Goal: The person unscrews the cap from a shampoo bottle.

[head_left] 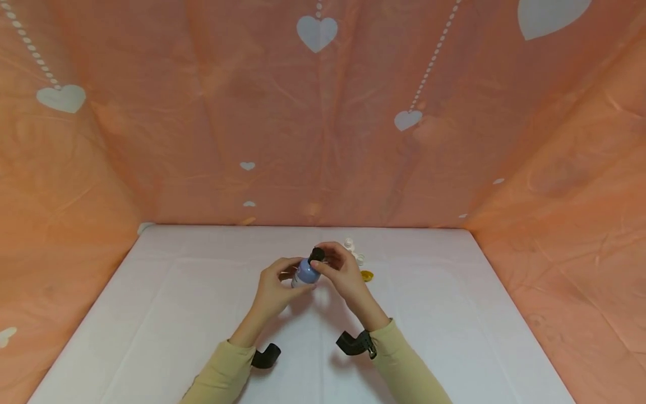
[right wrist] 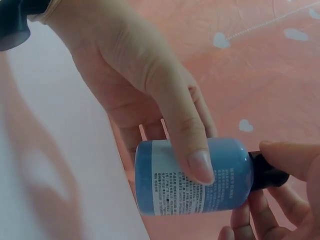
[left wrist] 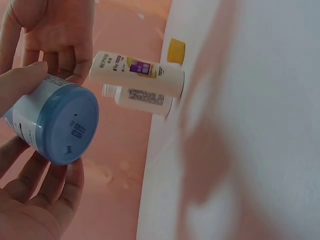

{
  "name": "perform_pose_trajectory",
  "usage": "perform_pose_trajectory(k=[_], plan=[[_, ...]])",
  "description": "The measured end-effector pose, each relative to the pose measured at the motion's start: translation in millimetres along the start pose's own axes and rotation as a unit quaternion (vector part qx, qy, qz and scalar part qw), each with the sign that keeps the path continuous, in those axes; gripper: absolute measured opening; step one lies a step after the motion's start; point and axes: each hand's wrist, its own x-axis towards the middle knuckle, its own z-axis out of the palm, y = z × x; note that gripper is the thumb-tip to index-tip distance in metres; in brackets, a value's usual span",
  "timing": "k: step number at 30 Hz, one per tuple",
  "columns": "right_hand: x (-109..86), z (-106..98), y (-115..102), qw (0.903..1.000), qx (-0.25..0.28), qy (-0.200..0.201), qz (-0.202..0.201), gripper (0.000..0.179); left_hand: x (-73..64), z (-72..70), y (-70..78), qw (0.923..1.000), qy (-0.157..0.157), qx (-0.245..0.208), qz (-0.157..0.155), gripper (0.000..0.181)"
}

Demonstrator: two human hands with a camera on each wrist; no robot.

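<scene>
Over the middle of the table, my left hand [head_left: 274,287] grips the body of a blue bottle [head_left: 307,273] with a white printed label. Thumb and fingers wrap the bottle from both sides, and its blue base faces the left wrist camera. My right hand [head_left: 346,276] pinches the black cap [head_left: 317,255] at the bottle's neck. In the right wrist view, the left thumb lies across the bottle [right wrist: 167,175], while the right hand [right wrist: 295,185] holds the cap [right wrist: 267,171] at the right. Whether the cap is screwed tight cannot be seen.
Behind the right hand stand a white bottle [left wrist: 135,75] with a purple label patch and another white bottle [left wrist: 145,100] with a narrow bare neck. A yellow cap [head_left: 367,275] lies near them on the white tabletop [head_left: 202,325]. Orange cloth [head_left: 323,123] encloses the back and sides.
</scene>
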Motion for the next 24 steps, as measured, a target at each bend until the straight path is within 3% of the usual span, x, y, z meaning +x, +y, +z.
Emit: perform_pose_trajectory(k=[10,15,24], plan=[[-8.5,2.1,4.0,0.9993,-0.013,0.020,-0.029,0.056,-3.5,8.2,1.6,0.9992,0.006,-0.032,-0.022,0.049],[-13.7,3.4,8.1,0.9988,-0.008,0.033,-0.036,0.055,-5.8,11.9,3.0,0.9987,0.008,-0.040,-0.032,0.047],[-20.8,8.6,12.8,0.9953,0.022,0.088,-0.036,0.044,-11.4,17.4,8.6,0.9995,0.013,-0.016,-0.024,0.048]])
